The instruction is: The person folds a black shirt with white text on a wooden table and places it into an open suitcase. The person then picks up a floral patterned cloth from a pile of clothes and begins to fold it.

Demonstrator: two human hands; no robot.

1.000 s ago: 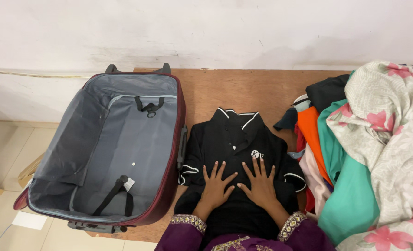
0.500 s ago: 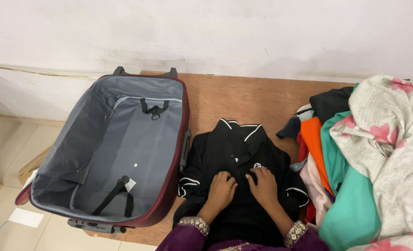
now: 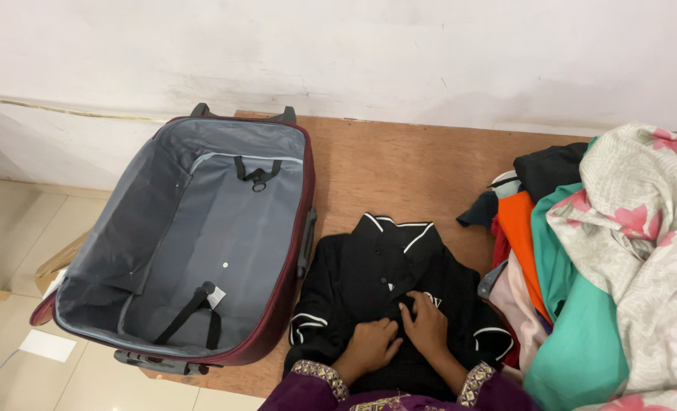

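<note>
Both hands rest with fingers curled, gripping the cloth at the chest of a black polo shirt with white-trimmed collar [image 3: 388, 278], left hand [image 3: 371, 345] beside right hand [image 3: 427, 323]. Largest is an open maroon fabric suitcase with grey lining [image 3: 201, 236], left of the shirt on the brown wooden counter [image 3: 399, 164]. A heap of colourful clothes [image 3: 605, 259] lies right.

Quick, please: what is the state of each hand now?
Left hand: fingers curled, pinching the black shirt.
Right hand: fingers bent, also gripping the shirt.
</note>
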